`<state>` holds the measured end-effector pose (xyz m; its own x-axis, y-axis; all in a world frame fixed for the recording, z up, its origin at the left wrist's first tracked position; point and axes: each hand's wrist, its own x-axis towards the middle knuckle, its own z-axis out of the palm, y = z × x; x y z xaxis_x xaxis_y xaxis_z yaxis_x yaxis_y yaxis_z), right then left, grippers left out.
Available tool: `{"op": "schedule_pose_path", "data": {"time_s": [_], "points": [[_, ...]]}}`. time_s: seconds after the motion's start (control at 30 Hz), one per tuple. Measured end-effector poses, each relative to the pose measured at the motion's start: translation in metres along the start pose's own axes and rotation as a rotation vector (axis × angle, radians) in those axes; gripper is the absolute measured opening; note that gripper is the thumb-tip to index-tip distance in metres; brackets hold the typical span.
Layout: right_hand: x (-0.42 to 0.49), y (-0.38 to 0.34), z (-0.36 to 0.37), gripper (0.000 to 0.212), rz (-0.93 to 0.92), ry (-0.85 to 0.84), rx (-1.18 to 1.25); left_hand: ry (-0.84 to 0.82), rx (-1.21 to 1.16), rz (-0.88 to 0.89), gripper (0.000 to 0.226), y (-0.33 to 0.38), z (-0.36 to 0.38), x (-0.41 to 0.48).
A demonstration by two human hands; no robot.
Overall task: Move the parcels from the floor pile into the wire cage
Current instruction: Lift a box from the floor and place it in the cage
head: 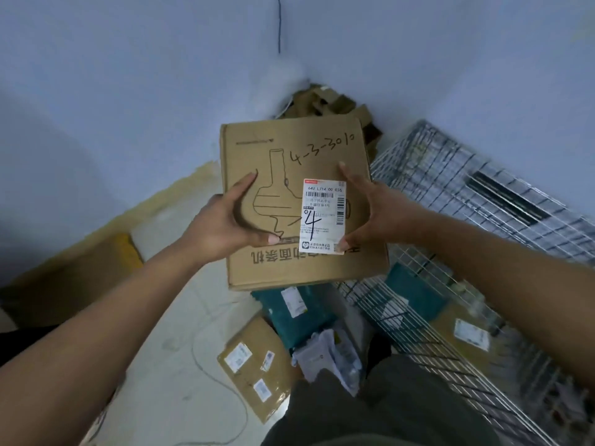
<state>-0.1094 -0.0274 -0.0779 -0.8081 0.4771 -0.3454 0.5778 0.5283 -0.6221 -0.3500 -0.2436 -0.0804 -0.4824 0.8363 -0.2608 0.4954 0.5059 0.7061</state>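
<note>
I hold a flat brown cardboard box (283, 149) up in front of me, above the floor pile. It bears a line drawing, the handwriting "4-3-3010" and a white shipping label marked "4". My left hand (228, 220) grips its left side, thumb across the printed face. My right hand (376, 214) grips the right side beside the label. The wire cage (457, 201) stands just to the right of the box. Inside it lie a teal parcel (415, 294) and a brown parcel (463, 333).
Below the box, the floor pile holds a teal bag (302, 313), a grey plastic bag (331, 358) and a brown labelled carton (254, 362). Scrap cardboard (335, 104) fills the wall corner behind. A yellow-brown package (96, 262) lies by the left wall.
</note>
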Motion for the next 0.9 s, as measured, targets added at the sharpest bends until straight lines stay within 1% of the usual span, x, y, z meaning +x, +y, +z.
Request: {"op": "schedule_pose_path", "data": {"time_s": [0.2, 0.33, 0.43, 0.53, 0.63, 0.77, 0.9], "points": [[-0.031, 0.074, -0.033, 0.149, 0.147, 0.185, 0.059, -0.164, 0.089, 0.176, 0.137, 0.076, 0.044, 0.084], [-0.026, 0.143, -0.033, 0.15, 0.266, 0.309, 0.15, -0.292, 0.132, 0.231, 0.14, 0.111, 0.1, 0.161], [-0.01, 0.202, -0.022, 0.15, 0.346, 0.36, 0.234, -0.336, 0.21, 0.249, 0.14, 0.12, 0.155, 0.217], [0.007, 0.259, 0.002, 0.15, 0.421, 0.402, 0.305, -0.332, 0.287, 0.26, 0.134, 0.115, 0.214, 0.261], [0.028, 0.32, 0.043, 0.15, 0.508, 0.431, 0.388, -0.381, 0.355, 0.257, 0.128, 0.099, 0.281, 0.303], [0.057, 0.381, 0.115, 0.151, 0.581, 0.439, 0.48, -0.458, 0.535, 0.249, 0.13, 0.063, 0.353, 0.35], [0.094, 0.42, 0.186, 0.151, 0.649, 0.428, 0.593, -0.511, 0.647, 0.202, 0.132, 0.013, 0.407, 0.384]]}}
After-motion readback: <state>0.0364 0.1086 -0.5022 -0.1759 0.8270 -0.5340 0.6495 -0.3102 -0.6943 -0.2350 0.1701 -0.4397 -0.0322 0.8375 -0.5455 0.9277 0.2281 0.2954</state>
